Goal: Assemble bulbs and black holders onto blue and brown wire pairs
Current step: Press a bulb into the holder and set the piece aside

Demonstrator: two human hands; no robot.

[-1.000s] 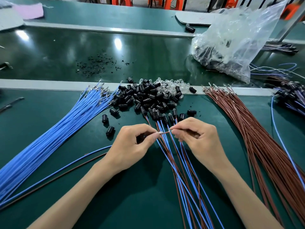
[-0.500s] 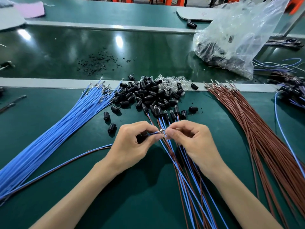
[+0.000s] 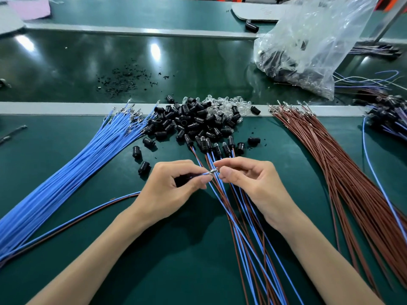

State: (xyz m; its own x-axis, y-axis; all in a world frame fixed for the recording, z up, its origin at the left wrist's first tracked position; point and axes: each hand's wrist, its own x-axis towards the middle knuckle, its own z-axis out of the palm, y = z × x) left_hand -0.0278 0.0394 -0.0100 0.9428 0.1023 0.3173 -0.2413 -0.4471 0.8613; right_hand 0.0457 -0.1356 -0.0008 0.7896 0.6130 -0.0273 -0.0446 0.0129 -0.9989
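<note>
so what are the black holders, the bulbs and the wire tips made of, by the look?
Black holders: probably moulded plastic, semi-gloss; soft highlights on uniform black. Bulbs: clear glass or plastic, cannot tell; see-through with bright glints. Wire tips: bare metal, silvery and shiny against the coloured insulation.

Landmark: the holder pile [image 3: 193,122], at the far edge of your surface [image 3: 187,256]. Bulbs [image 3: 222,104] lie just behind it, touching. One loose wire bundle [image 3: 72,170] fans out to its left, and a second bundle [image 3: 343,172] to its right. Finished pairs [image 3: 242,227] run from its near edge toward you. Your left hand [image 3: 167,186] and right hand [image 3: 251,186] sit just in front of it over those pairs. Their fingers meet on a wire pair [image 3: 127,195] trailing off left. Plastic bag [image 3: 308,47] is behind-right of the pile, and scraps [image 3: 123,80] are behind-left.
</note>
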